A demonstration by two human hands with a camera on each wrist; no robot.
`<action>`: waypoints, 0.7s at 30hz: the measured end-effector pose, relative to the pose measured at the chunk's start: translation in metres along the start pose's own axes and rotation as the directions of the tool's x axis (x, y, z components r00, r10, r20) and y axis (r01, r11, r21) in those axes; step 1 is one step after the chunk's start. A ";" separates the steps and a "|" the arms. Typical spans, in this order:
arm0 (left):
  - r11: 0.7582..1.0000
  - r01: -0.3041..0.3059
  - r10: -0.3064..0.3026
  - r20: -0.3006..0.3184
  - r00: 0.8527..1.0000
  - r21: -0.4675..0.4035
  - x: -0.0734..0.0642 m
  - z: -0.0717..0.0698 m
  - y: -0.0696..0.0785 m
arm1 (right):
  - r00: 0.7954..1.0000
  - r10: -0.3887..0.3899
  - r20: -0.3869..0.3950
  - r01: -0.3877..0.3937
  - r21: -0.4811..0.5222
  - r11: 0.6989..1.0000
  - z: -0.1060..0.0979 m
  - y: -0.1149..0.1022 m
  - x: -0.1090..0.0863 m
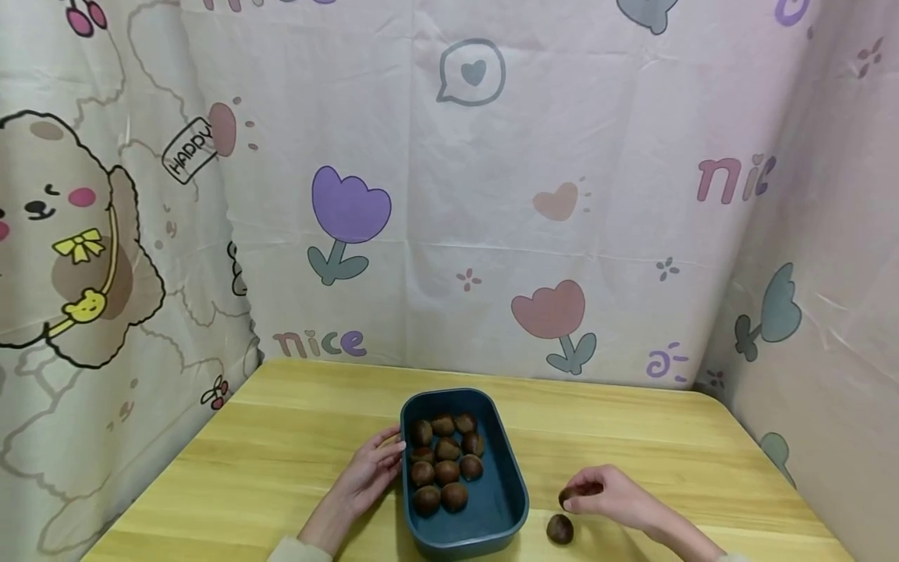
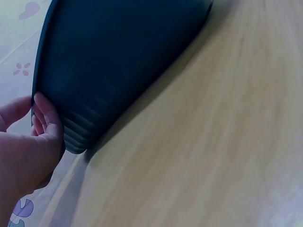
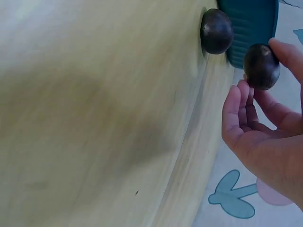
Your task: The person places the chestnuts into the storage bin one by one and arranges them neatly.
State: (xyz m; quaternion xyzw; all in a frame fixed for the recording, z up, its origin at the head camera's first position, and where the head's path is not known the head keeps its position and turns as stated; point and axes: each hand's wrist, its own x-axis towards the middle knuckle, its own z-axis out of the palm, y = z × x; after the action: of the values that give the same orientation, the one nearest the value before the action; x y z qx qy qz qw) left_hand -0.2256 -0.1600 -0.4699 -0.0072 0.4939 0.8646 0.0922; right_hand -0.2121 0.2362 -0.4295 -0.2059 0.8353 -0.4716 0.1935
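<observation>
A dark blue rectangular container stands on the table with several brown chestnuts grouped in its left and far part. My left hand holds its left side by the rim; in the left wrist view the fingers curl against the outer wall. To the right of the container, my right hand pinches one chestnut between thumb and fingertips, just above the table. Another chestnut lies on the table between that hand and the container.
The light wooden table ends at a patterned cloth hung behind it and along both sides. The container's right and near part shows bare floor.
</observation>
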 end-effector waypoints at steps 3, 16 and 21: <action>1.000 -0.003 0.003 0.004 1.000 0.004 0.000 0.001 0.001 | 1.000 -0.008 -0.020 0.008 -0.010 1.000 0.002 -0.004 0.007; 1.000 -0.005 0.005 -0.013 1.000 -0.009 0.001 0.000 0.000 | 0.995 -0.087 -0.054 0.081 -0.091 0.992 0.010 -0.035 0.033; 1.000 -0.007 0.007 -0.015 1.000 -0.007 0.000 0.000 0.000 | 0.991 -0.126 -0.053 0.117 -0.150 0.982 0.012 -0.047 0.041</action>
State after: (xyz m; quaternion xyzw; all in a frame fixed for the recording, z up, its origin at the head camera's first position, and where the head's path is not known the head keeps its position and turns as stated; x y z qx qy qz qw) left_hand -0.2254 -0.1598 -0.4697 -0.0124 0.4916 0.8665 0.0852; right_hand -0.2330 0.1840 -0.3999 -0.2553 0.8593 -0.4259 0.1226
